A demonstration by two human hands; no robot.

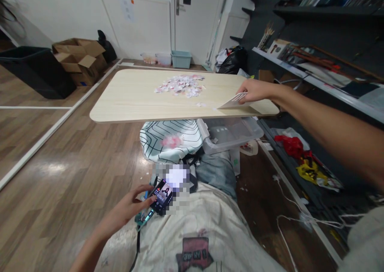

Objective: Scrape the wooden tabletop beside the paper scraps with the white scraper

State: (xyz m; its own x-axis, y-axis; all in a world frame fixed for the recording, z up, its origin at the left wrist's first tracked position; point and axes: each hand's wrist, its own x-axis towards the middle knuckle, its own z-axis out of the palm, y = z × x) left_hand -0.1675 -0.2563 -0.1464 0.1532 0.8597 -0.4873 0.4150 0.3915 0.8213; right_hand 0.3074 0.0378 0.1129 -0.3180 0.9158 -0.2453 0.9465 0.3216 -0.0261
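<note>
My right hand [251, 90] is closed around a stiff white card [230, 101] with dark stripes or slots near the fingers. Its lower edge meets the pale wooden tabletop [126, 100] near the front right. A few paper scraps [201, 104] lie just left of the card, and a larger heap of small white and pinkish paper pieces [183, 85] sits farther back on the table. Down at my lap, my left hand [133, 202] grips the lit smartphone [162, 197] by its left side, with a fingertip over the screen.
Below the table's front edge are a clear plastic box [231, 132] and a patterned cloth [171, 140]. A black bin [36, 72] and cardboard boxes [79, 60] stand on the left. Shelves [318, 76] line the right, with white cables [312, 220] on the floor.
</note>
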